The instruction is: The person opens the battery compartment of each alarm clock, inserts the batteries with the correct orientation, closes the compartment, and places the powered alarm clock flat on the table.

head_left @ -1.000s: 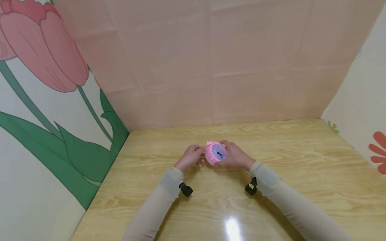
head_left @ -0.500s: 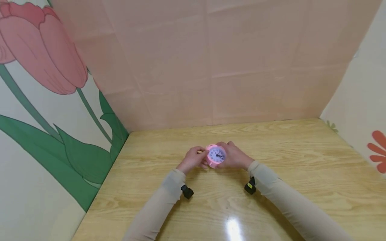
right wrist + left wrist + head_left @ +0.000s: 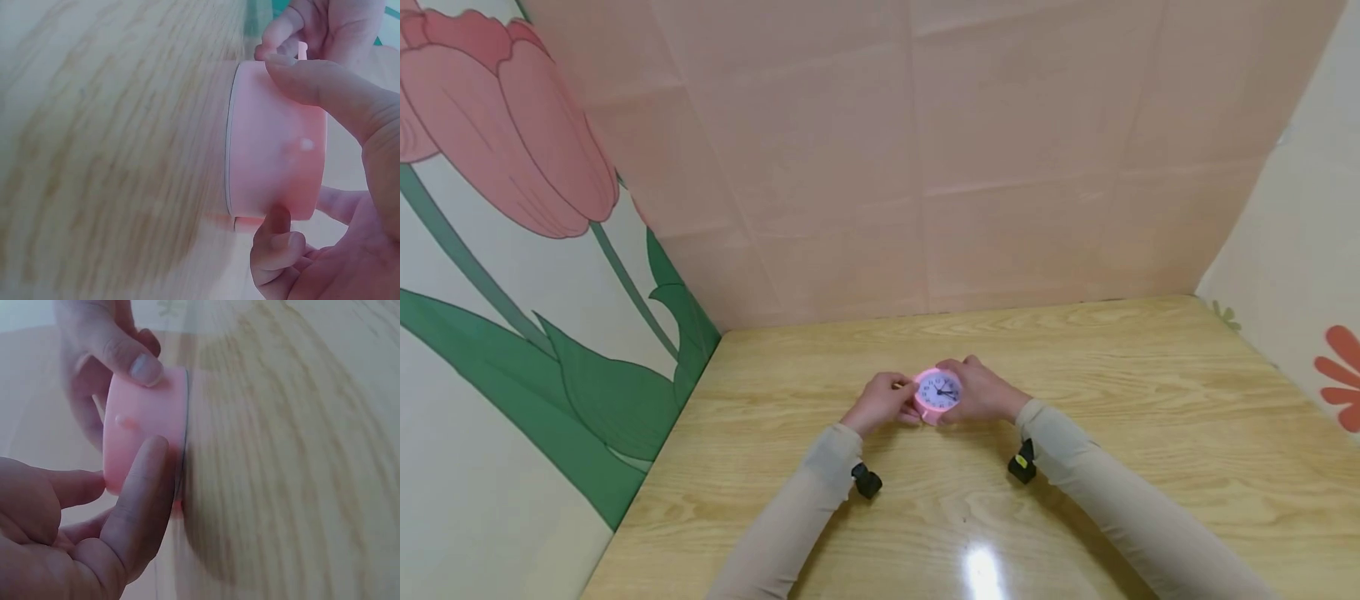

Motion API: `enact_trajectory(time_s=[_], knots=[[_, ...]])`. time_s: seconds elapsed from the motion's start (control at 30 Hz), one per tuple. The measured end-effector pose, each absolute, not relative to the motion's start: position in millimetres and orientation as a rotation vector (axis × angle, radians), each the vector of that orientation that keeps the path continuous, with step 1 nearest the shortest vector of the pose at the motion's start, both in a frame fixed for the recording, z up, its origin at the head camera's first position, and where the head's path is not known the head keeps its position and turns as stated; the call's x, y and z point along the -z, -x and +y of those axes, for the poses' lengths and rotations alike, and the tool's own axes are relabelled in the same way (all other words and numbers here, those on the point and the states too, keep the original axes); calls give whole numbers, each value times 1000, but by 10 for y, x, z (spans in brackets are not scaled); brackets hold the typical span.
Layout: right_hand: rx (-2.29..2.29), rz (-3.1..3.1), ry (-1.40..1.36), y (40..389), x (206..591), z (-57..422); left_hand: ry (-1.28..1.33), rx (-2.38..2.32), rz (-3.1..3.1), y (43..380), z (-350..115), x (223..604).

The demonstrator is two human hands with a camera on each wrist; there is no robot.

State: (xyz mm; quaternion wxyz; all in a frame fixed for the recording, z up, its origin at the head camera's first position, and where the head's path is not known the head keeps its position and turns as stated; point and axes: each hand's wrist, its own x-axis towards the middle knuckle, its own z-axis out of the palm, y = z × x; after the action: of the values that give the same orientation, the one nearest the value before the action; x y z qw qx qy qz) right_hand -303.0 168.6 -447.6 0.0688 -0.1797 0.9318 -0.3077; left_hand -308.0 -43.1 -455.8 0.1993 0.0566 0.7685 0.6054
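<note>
A pink round alarm clock (image 3: 938, 393) with a white dial sits between both hands, its face turned up. Its back lies on or very close to the wood, as the left wrist view shows of the clock's side (image 3: 147, 406). My right hand (image 3: 985, 392) grips it from the right, thumb and fingers on opposite parts of the pink rim (image 3: 275, 144). From the left, my left hand (image 3: 882, 402) holds the other edge, with its thumb near the front rim and a finger along the side. Part of the rim is hidden by fingers.
A wood-grain table (image 3: 775, 367) spreads around the hands. A pinkish sheet (image 3: 850, 167) covers the back wall. To the left is a wall with a painted tulip (image 3: 520, 125), and a pale wall (image 3: 1292, 275) bounds the right. Black wrist cameras (image 3: 867, 481) sit on both wrists.
The clock has come down a little towards the table and turned from tilted to face-up. Both hands moved with it, the left hand closing in on its left edge.
</note>
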Motion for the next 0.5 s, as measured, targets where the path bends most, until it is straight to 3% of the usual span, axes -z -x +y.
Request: enact_trajectory(time_s=[0.37, 0.5], knots=[[862, 2777, 515, 3016, 4469, 1744, -136, -1676, 2134, 3122, -455, 4549], [798, 2781, 488, 2957, 4407, 1916, -175, -1518, 2381, 3094, -572, 4460]])
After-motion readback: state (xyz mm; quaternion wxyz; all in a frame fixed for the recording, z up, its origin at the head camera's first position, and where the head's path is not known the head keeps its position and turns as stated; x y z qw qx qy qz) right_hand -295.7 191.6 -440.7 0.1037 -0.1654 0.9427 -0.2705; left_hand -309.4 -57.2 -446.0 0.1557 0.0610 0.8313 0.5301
